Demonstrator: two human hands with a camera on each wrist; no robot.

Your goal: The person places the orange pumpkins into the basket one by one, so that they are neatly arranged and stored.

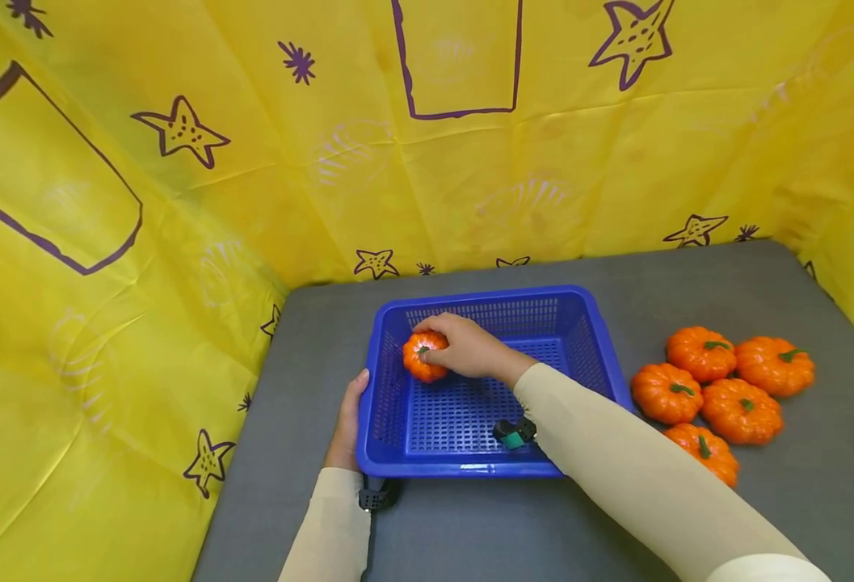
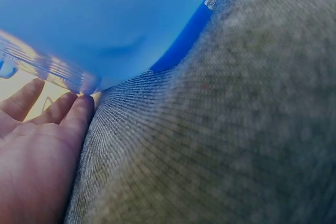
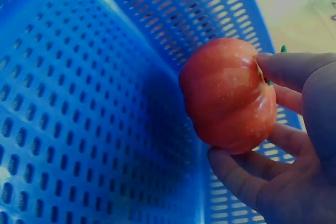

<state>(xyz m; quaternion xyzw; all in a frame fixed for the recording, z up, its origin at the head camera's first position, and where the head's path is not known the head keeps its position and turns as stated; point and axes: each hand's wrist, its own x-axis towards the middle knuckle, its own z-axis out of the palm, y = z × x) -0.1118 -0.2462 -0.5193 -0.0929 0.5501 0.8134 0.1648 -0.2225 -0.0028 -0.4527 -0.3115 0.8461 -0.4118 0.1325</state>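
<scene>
A small orange toy pumpkin (image 1: 421, 361) with a green stem is held in my right hand (image 1: 463, 346), inside the left part of a blue plastic basket (image 1: 485, 469). In the right wrist view, the thumb lies by the stem and the other fingers curl round the side of the pumpkin (image 3: 228, 95), close to the basket's slotted wall. My left hand (image 1: 348, 420) is at the basket's left side, outside it. The left wrist view shows that hand's fingers (image 2: 76, 114) fairly straight, with their tips at the basket's outer wall (image 2: 105, 19).
Several more orange pumpkins (image 1: 742, 411) sit in a cluster on the grey tabletop (image 1: 470, 529), right of the basket. A yellow cloth (image 1: 434, 178) with purple starfish drawings hangs behind and at both sides of the table.
</scene>
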